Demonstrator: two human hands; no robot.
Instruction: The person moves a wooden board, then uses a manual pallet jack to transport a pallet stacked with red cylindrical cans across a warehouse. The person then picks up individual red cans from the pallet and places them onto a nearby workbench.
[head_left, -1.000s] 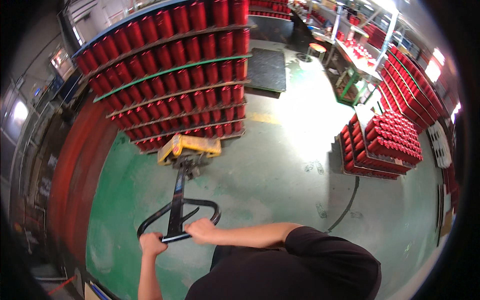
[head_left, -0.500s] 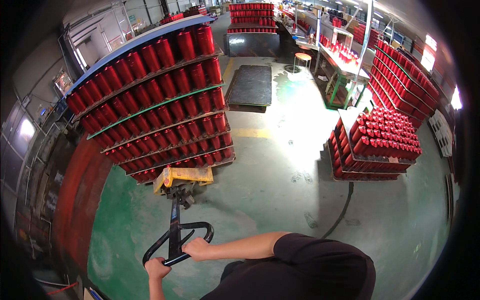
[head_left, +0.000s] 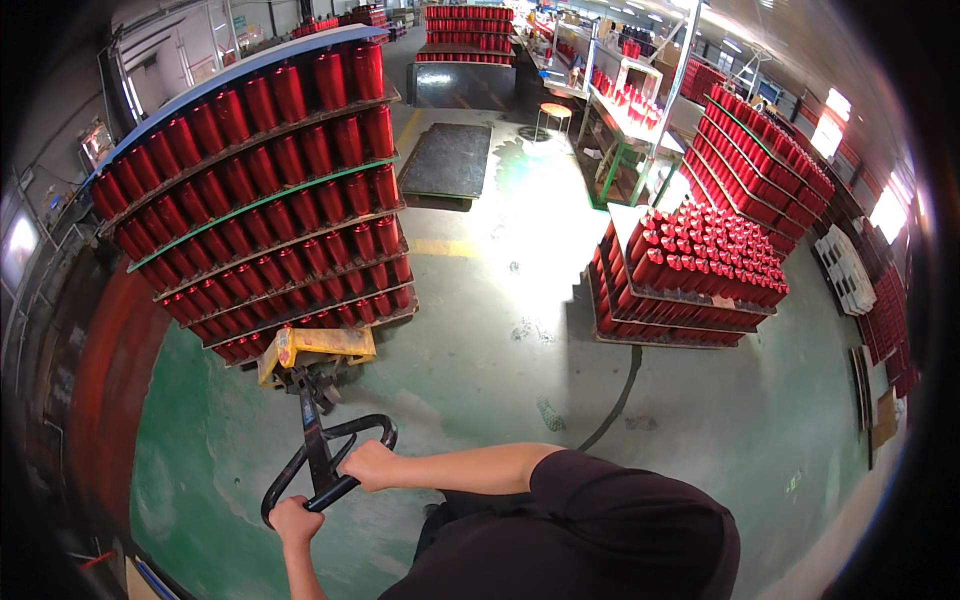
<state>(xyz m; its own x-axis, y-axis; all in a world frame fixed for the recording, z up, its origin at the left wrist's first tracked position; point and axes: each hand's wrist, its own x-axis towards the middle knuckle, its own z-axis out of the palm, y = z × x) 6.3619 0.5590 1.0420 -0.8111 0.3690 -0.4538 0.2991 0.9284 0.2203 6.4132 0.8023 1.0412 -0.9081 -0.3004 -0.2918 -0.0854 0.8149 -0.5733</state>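
Note:
Both my hands are wrapped round the black loop handle (head_left: 388, 432) of a yellow pallet jack (head_left: 325, 343). At the handle's near left corner is my left hand (head_left: 297, 521). My right hand (head_left: 370, 466) closes on the near bar, beside the central shaft and its small lever. Beyond the handle, the jack's yellow body sits at the foot of a tall stack of red metallic bottles (head_left: 262, 150). Boards separate its tiers and a pale blue sheet (head_left: 250, 68) covers the top. The jack's forks are hidden by the stack.
A lower stack of red bottles (head_left: 690, 265) stands on the right, with a taller stack (head_left: 765, 165) behind it. Ahead lies a flat dark platform (head_left: 447, 160). Beyond are a round stool (head_left: 555, 112) and a green-framed workbench (head_left: 622, 160). A dark line (head_left: 615, 400) crosses the floor.
The whole view has swung right, so the stacks, jack and platform appear farther left. Both hands keep their hold on the handle, and the jack stays against the tall stack.

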